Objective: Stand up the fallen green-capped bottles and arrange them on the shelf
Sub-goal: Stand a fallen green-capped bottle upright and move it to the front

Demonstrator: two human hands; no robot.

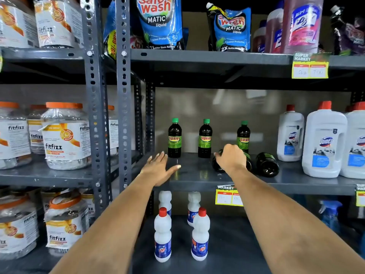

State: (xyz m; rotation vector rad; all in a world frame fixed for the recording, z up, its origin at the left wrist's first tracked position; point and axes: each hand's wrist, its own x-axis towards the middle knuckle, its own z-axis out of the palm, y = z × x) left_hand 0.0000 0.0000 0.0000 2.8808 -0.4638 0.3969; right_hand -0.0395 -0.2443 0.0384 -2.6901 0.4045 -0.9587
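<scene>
Three dark green-capped bottles stand upright at the back of the grey middle shelf (pixel 197 175): a left bottle (pixel 174 138), a middle bottle (pixel 205 139) and a right bottle (pixel 243 136). Two more lie on their sides in front of the right one. My right hand (pixel 230 160) rests on top of the nearer fallen bottle (pixel 217 165), fingers curled over it, hiding most of it. The other fallen bottle (pixel 267 164) lies free to its right, base towards me. My left hand (pixel 159 168) lies flat and open on the shelf, just left of the leftmost upright bottle.
Large white red-capped jugs (pixel 324 143) fill the shelf's right end. A perforated steel upright (pixel 123 95) borders the left. Small white red-capped bottles (pixel 163 234) stand on the shelf below. Detergent pouches (pixel 161 22) sit above, and orange-lidded jars (pixel 66 135) fill the neighbouring rack.
</scene>
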